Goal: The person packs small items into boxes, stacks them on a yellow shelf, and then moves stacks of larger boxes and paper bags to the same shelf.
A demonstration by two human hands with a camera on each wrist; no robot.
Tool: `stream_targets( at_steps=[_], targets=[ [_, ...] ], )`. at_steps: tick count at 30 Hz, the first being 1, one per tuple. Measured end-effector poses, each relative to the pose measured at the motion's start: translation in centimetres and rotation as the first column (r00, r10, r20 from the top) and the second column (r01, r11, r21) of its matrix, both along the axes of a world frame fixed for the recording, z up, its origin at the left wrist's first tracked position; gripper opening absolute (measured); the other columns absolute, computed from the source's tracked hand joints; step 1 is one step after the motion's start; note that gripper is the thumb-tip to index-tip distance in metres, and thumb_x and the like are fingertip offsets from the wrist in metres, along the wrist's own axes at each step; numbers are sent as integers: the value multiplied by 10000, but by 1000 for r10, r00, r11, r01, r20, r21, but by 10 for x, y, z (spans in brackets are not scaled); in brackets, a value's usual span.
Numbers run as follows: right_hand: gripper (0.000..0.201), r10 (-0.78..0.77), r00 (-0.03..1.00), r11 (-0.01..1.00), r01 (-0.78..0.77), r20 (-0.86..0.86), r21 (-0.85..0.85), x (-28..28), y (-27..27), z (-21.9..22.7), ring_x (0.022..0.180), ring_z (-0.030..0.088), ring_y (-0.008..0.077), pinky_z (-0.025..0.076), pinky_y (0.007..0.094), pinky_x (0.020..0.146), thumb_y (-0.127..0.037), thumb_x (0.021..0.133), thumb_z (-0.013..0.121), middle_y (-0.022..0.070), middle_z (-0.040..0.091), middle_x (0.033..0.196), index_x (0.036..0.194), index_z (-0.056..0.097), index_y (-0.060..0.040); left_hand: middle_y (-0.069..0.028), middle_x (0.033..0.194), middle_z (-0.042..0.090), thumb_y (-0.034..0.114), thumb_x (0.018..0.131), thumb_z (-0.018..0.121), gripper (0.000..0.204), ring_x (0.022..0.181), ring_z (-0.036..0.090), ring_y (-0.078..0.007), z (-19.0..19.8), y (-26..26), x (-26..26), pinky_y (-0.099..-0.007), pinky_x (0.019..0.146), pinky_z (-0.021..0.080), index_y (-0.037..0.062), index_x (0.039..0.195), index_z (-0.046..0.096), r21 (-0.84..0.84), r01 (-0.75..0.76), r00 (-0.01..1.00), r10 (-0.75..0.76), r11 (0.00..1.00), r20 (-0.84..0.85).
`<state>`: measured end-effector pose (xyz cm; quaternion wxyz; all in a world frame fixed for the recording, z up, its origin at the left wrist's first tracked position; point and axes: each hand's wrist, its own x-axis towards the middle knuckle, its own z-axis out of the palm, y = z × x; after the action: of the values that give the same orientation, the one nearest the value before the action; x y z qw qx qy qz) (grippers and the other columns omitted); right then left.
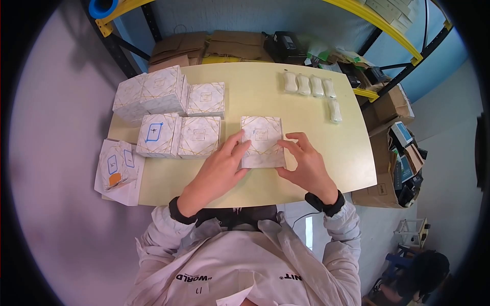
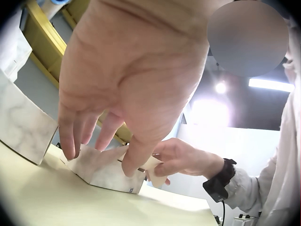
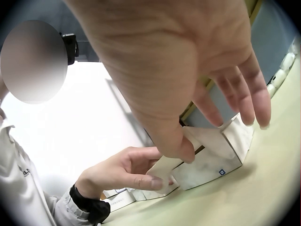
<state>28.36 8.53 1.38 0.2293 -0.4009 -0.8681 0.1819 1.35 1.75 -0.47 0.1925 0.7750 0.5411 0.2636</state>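
A white marble-patterned cardboard box (image 1: 261, 133) with gold lines lies on the table before me. My left hand (image 1: 218, 167) grips its left side, fingers along the far part and thumb at the front. At the right side my right hand (image 1: 309, 164) holds it, index fingertip at the side edge and thumb by the front corner. Along the box's front top edge, in the right wrist view, a card flap (image 3: 164, 167) sticks out beside a dark slot, with the right thumb on it. Whatever is inside the box stays hidden.
Several matching boxes (image 1: 199, 135) stand at the left, some stacked. A box with blue marks and an orange patch (image 1: 113, 164) sits at the left edge. Several white wrapped pieces (image 1: 316, 86) lie at the far right. Beyond the right edge stands an open carton (image 1: 380, 188).
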Motion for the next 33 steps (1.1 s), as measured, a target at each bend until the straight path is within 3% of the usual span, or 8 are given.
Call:
stream_targets(
  at_steps=[3, 6, 8, 14, 18, 21, 28, 33],
  targets=[
    [679, 48, 997, 999, -48, -61, 4, 1, 0, -7, 1237, 706, 377, 612, 427, 983, -148, 789, 921, 205, 630, 1450, 1411, 664, -58, -239, 1543, 536, 109, 913, 830, 773, 1323, 610, -425, 2, -2, 4, -461, 1069, 546, -18, 1587, 475, -7, -23, 998, 23, 1000, -51],
    [724, 81, 994, 994, -85, -67, -67, 3, 1, -12, 1311, 661, 421, 585, 448, 1060, -210, 807, 903, 260, 560, 1557, 1437, 623, 11, -286, 1493, 563, 166, 947, 813, 780, 1305, 608, -459, 10, -4, 7, -476, 1092, 528, -33, 1605, 446, -198, -15, 995, -4, 980, -96],
    [744, 107, 993, 992, -110, -58, -67, 5, 0, -17, 1324, 655, 428, 583, 448, 1066, -201, 810, 901, 273, 549, 1570, 1455, 608, 24, -312, 1460, 582, 206, 966, 799, 790, 1287, 610, -476, 1, -7, 8, -493, 1107, 513, -64, 1607, 424, -74, -1, 993, -8, 997, -114],
    [704, 124, 984, 984, -138, -125, -110, 5, -2, -20, 1374, 626, 450, 560, 449, 1109, -119, 830, 882, 308, 532, 1587, 1462, 614, 34, -351, 1447, 587, 229, 981, 800, 809, 1313, 605, -493, -4, -7, 11, -496, 1106, 510, -83, 1612, 400, -30, -16, 998, 14, 999, -58],
    [623, 50, 973, 972, -99, -226, -214, 2, -2, -19, 1386, 613, 475, 545, 457, 1131, -42, 850, 857, 318, 536, 1582, 1436, 653, 16, -350, 1449, 592, 249, 987, 804, 817, 1303, 617, -495, 6, -7, 15, -497, 1100, 518, -80, 1614, 395, -179, -70, 994, 84, 981, 70],
    [628, 27, 961, 969, -93, -277, -228, 0, -3, -18, 1429, 611, 365, 589, 415, 1118, 43, 851, 858, 275, 548, 1591, 1446, 659, 9, -344, 1459, 591, 254, 975, 820, 850, 1288, 633, -489, 9, -9, 15, -498, 1092, 523, -76, 1621, 378, -187, -98, 986, 121, 977, 115],
    [607, -13, 931, 962, -88, -364, -260, -9, -8, -1, 1412, 624, 340, 605, 426, 1113, 67, 877, 834, 252, 551, 1595, 1455, 667, -15, -283, 1377, 639, 149, 901, 861, 899, 1274, 650, -432, 16, -8, 13, -473, 1079, 532, 42, 1654, 381, -138, -180, 958, 205, 974, 200],
    [408, -70, 899, 972, -35, -432, -231, -11, -3, 3, 1329, 689, 298, 633, 387, 1032, 48, 969, 756, 221, 669, 1487, 1373, 722, 10, -233, 1302, 676, 55, 881, 849, 859, 1171, 684, -381, 18, -1, 11, -450, 1016, 557, 86, 1632, 434, -101, -232, 951, 247, 967, 184]
  ],
)
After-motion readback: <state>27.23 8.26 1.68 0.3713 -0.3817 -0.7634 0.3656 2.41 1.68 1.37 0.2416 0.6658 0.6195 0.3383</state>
